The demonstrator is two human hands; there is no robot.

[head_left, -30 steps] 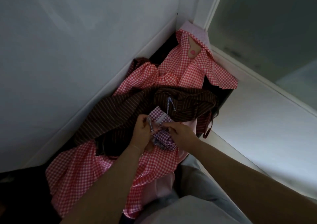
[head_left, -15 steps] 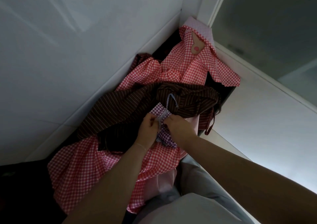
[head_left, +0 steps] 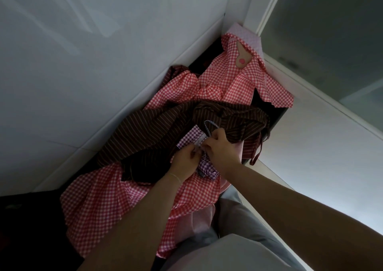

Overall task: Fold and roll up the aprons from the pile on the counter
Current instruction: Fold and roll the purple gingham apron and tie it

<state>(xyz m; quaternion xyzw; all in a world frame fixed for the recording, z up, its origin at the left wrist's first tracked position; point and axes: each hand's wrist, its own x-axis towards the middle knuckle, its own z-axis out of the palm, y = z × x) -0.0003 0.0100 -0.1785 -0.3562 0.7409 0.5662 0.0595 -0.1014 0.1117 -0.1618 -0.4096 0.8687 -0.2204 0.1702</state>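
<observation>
Centrally, left hand (head_left: 185,161) and right hand (head_left: 221,146) pinch purple gingham apron (head_left: 193,137); risk: loose striped strap (head_left: 209,126) snags brown striped apron (head_left: 157,134), undoing roll.

this looks like a home kitchen or utility corner. a dark counter (head_left: 277,117) runs into a corner between a pale glossy wall (head_left: 93,63) with faint tile seams and a white frame (head_left: 269,7) holding frosted glass (head_left: 331,32). aprons (head_left: 116,204) in red gingham and brown stripes lie heaped along the counter as far as its far corner, one hanging over the front edge. a white ledge (head_left: 323,142) runs below the glass.
</observation>
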